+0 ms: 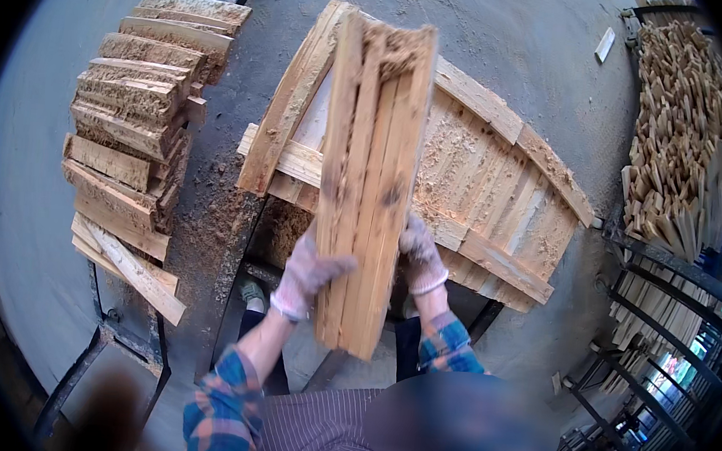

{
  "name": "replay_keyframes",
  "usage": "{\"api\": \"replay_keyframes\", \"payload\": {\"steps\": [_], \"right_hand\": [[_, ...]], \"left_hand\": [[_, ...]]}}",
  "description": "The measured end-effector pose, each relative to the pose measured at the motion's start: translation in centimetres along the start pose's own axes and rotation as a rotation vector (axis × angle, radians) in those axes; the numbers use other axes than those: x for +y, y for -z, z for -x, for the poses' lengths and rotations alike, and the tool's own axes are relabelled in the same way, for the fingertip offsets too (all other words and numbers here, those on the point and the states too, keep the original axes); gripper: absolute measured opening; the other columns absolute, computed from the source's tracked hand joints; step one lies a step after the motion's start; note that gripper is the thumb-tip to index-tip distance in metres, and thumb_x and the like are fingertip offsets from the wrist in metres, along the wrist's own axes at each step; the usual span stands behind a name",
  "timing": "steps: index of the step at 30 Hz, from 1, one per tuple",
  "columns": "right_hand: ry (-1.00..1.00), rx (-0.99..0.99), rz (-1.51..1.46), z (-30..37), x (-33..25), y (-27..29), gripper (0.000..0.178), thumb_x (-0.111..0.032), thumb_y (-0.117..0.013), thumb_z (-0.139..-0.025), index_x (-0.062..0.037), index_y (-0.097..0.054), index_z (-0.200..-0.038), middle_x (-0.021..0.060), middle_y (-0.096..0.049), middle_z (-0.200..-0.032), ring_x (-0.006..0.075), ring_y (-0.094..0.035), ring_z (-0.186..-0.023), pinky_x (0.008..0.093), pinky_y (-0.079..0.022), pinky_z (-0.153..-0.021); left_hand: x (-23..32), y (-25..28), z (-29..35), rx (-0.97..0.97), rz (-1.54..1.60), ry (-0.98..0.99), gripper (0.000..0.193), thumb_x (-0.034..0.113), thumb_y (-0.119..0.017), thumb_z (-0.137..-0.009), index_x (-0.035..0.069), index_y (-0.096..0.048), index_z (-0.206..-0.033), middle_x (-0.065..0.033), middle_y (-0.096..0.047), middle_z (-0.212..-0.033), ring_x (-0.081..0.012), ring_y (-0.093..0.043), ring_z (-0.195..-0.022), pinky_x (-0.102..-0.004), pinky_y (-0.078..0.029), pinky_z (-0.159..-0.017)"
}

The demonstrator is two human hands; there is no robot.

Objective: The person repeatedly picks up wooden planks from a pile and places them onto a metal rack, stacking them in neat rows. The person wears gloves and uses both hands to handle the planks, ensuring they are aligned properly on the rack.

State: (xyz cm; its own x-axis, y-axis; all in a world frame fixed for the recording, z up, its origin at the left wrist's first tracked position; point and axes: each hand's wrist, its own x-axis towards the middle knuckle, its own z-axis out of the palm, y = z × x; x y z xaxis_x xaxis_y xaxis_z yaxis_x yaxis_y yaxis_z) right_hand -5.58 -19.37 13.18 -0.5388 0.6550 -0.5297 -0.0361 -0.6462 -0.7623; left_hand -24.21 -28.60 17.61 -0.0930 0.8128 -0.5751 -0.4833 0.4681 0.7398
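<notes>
A bundle of long narrow wooden boards (373,184) is pressed together between my two gloved hands. Its far end carries clumps of sawdust, and one board has a dark knot. My left hand (310,274) grips the left side, with its thumb laid across the boards' faces. On the opposite side my right hand (420,256) holds the edge, its fingers partly hidden behind the wood. Beneath and beyond the bundle, more boards (495,194) lie side by side in a sawdust-strewn row, with strips across them. A short stack of boards (290,105) sits at that row's left end.
To the left, a long pile of sawdusty boards (127,122) rests on a dark metal frame (127,339). Metal racks (671,271) packed with thin wood pieces (678,132) stand at the right. Sawdust (218,206) and a loose offcut (605,45) lie on the grey floor.
</notes>
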Motion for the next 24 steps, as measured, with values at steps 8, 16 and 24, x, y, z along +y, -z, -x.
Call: {"api": "replay_keyframes", "payload": {"steps": [8,16,24], "right_hand": [[0.080,0.493,0.246,-13.5,1.0,10.7,0.052,-0.009,-0.066,-0.083,0.0052,-0.048,-0.130,0.0073,-0.068,-0.099,0.0134,-0.062,-0.083,0.0248,-0.049,-0.078],[0.142,0.526,0.028,-13.8,2.9,10.4,0.063,-0.007,-0.070,-0.077,-0.0003,-0.047,-0.136,0.0044,-0.066,-0.103,0.0105,-0.058,-0.083,0.0233,-0.047,-0.079],[0.102,0.586,-0.016,-10.8,1.9,9.5,0.054,-0.006,-0.068,-0.078,-0.0014,-0.054,-0.130,0.0052,-0.066,-0.105,0.0116,-0.061,-0.084,0.0250,-0.050,-0.077]], "left_hand": [[-1.2,5.3,-22.3,-0.124,-0.160,-0.025,0.058,0.009,-0.060,-0.090,0.005,-0.035,-0.142,-0.0149,-0.065,-0.067,-0.0128,-0.058,-0.049,-0.0221,-0.047,-0.038],[0.2,13.4,-24.0,0.320,-0.755,0.068,0.060,0.014,-0.079,-0.075,0.007,-0.052,-0.127,-0.0092,-0.070,-0.086,-0.0185,-0.064,-0.064,-0.0323,-0.053,-0.059],[-1.7,9.8,-23.0,0.434,-1.233,-0.381,0.078,0.039,-0.071,-0.082,0.007,-0.035,-0.144,-0.0138,-0.068,-0.107,-0.0142,-0.064,-0.061,-0.0242,-0.050,-0.048]]}}
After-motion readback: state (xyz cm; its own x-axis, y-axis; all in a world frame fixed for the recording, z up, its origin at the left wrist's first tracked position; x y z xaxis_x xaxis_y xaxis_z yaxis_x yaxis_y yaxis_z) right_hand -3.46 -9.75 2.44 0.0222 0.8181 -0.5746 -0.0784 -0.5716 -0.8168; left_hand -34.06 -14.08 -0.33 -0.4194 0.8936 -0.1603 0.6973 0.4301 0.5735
